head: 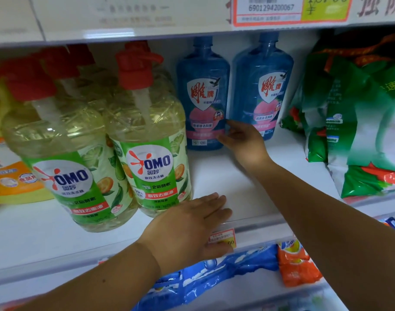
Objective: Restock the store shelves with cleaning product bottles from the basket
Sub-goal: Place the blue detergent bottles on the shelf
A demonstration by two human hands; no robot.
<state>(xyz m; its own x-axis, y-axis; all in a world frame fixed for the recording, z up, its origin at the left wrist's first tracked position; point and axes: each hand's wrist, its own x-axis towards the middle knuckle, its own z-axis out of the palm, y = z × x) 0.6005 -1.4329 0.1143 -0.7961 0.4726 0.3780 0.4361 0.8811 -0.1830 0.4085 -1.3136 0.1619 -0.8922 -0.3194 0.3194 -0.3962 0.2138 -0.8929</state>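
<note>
Both forearms are bare up to the frame's edge, with no sleeve showing. The left hand (187, 225) and right hand (246, 142) wear no gloves or rings.

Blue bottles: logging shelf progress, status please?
Right hand open, fingertips at the two blue bottles. Left hand flat on shelf edge, empty. Nothing blocking the gap.

OMO: two pump bottles (147, 140) | 雕牌: two blue bottles (203, 97) | 6901294200067: upper shelf tag (270, 10)
</note>
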